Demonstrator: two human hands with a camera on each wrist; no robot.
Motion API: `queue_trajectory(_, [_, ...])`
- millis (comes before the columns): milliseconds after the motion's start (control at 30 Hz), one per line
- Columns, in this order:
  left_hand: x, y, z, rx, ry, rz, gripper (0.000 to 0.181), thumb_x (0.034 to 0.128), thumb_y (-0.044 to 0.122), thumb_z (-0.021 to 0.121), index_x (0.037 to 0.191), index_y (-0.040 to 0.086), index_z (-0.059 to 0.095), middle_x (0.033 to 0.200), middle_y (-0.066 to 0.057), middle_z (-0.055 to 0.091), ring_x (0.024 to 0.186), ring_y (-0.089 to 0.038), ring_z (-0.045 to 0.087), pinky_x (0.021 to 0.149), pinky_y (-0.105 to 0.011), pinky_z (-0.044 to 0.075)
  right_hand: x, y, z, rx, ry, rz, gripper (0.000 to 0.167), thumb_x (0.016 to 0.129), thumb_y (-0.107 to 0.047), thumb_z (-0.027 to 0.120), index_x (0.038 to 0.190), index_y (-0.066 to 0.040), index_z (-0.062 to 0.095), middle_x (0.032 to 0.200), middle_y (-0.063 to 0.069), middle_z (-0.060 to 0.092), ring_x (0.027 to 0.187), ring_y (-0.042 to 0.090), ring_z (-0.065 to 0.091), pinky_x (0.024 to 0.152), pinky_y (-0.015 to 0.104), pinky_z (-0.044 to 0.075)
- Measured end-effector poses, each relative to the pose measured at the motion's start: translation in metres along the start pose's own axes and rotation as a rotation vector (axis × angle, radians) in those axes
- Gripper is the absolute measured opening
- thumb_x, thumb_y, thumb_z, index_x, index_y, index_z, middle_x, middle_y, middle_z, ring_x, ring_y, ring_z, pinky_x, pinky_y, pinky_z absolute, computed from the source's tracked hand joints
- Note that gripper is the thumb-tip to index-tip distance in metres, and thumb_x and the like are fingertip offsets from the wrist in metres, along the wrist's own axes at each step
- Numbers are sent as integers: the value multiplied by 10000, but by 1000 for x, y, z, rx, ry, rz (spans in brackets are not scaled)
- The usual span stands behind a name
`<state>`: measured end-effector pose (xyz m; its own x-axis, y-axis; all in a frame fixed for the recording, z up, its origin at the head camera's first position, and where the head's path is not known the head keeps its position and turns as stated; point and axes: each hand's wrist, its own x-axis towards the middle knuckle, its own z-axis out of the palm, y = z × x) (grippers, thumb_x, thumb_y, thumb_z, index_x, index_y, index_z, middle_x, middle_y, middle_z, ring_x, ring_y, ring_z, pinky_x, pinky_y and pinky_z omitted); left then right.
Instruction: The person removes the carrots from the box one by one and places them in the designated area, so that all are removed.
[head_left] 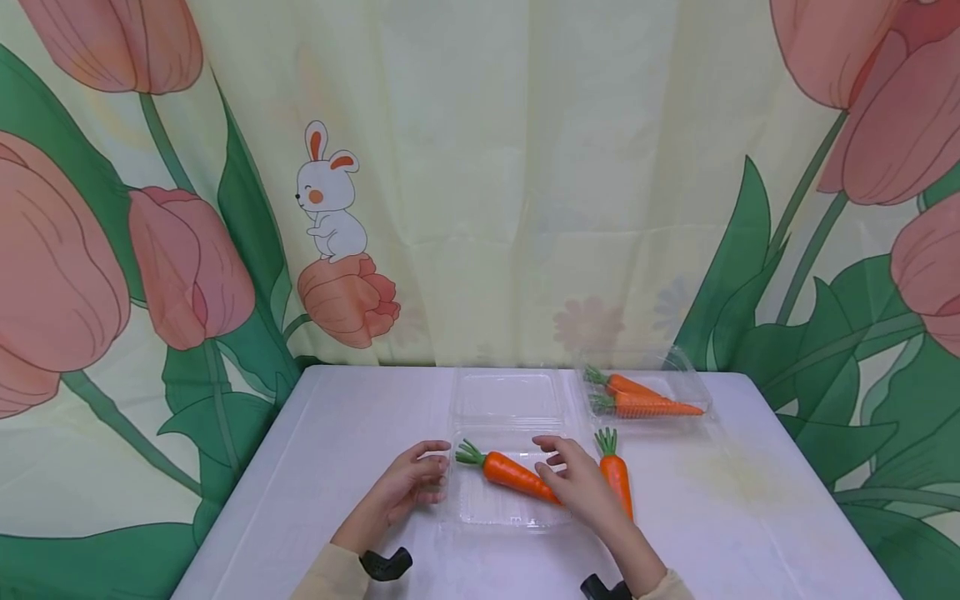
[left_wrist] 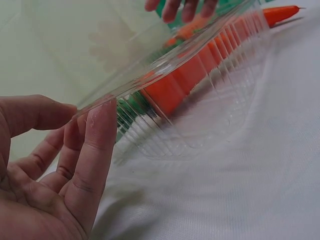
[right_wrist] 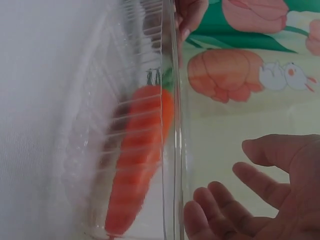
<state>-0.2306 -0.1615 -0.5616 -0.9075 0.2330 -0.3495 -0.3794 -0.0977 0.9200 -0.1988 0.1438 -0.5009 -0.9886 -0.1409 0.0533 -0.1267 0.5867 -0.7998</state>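
An open clear plastic clamshell box (head_left: 517, 523) holds one orange carrot (head_left: 517, 477) with a green top, which lies slantwise inside. My left hand (head_left: 412, 483) is at the box's left side; in the left wrist view its thumb and fingers pinch the rim (left_wrist: 107, 96). Over the right part of the box hovers my right hand (head_left: 573, 479), its fingers spread and slightly bent, holding nothing; the right wrist view shows it beside the rim. A second carrot (head_left: 615, 475) lies on the table right of the box, partly behind the right hand.
Behind to the right, another clear clamshell box (head_left: 693, 392) contains two carrots (head_left: 645, 406). The open lid (head_left: 510, 400) of the near box lies flat toward the back. A white cloth (head_left: 360, 408) covers the table, and a printed curtain (head_left: 480, 208) hangs behind it.
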Motion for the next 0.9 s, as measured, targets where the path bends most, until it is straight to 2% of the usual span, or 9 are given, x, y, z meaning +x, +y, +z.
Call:
queue_trajectory(300, [-1,2,0,0,15,-5,550,933,143,729,1423,52,497,1040,-43,638,803,-161,624,676,-300,620,5,-2,21,-18,-47,-35,360,942,-149,729,1296,-131,667,1224,98,649,1084,285,631,920,494,561])
queue_trajectory(633, [-1,-1,-1,-5,10,-3,542,933,140,725,1415,46,496,1034,-39,630,795,-161,621,677,-306,621,13,2,37,-75,-123,5,367,923,-128,747,1281,-108,675,1211,110,648,1067,284,624,955,522,547])
queue_trajectory(900, [0,0,1,-2,1,-8,532,938,139,715,1417,55,499,1036,-40,628,796,-161,615,673,-296,617,13,2,41,-201,-138,17,372,887,-88,775,1247,-135,694,1188,127,660,1024,278,630,979,572,526])
